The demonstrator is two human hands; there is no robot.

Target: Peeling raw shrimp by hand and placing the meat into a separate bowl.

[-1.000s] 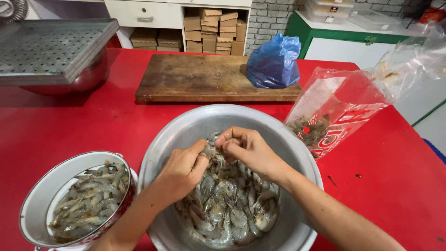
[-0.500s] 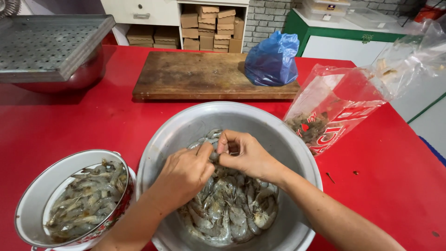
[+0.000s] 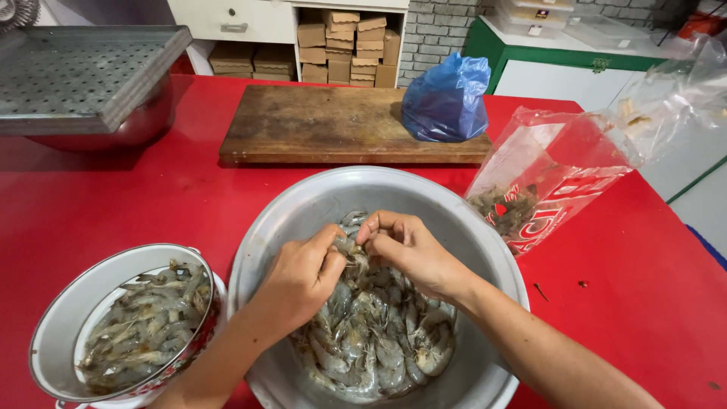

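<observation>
Your left hand (image 3: 303, 276) and right hand (image 3: 405, 250) pinch one shrimp (image 3: 350, 254) over the metal basin (image 3: 303, 208), centre frame.

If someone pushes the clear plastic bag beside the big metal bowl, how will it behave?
The clear plastic bag is thin and crinkled, so it would probably fold rather than slide stiffly. Only a little dark scrap lies at its bottom, so it looks light. Standing loosely open on the red table, it may well collapse.

Head camera looks steeply down, close over the table (image 3: 113, 197).
</observation>
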